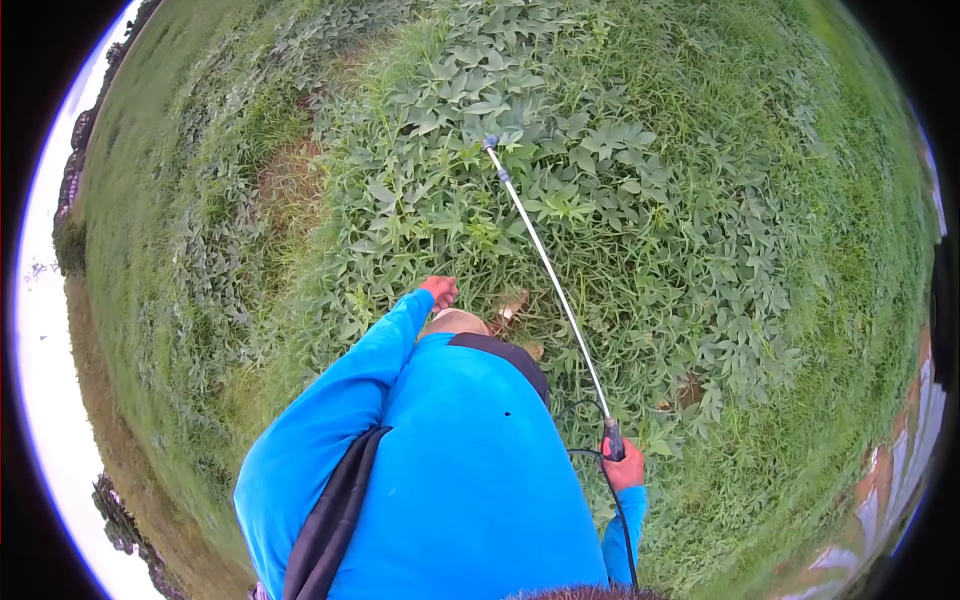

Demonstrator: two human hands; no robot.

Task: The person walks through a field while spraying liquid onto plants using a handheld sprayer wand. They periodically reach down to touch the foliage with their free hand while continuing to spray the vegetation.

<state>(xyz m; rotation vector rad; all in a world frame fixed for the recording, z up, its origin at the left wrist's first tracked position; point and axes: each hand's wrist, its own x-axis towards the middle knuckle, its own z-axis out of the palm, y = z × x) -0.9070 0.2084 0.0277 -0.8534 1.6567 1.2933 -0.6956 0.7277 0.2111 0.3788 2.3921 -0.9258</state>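
Single head cam, v. wide round-edged view, facing down + fwd. Blue shirt (470, 470) v. close, btm ctr; L hand (440, 291) & R hand (623, 465) a bit farther; plants (620, 220) beyond, sky (42, 330) along L edge.

And it's a bright, plain blue shirt (460, 470) here! Above it, leaves (620, 145) in dusty grey-green, mixed with yellower green grass (420, 60). Reddish-brown soil (290, 180) patches the green up and left of the shirt, and a black strap (340, 510) stripes its left side.
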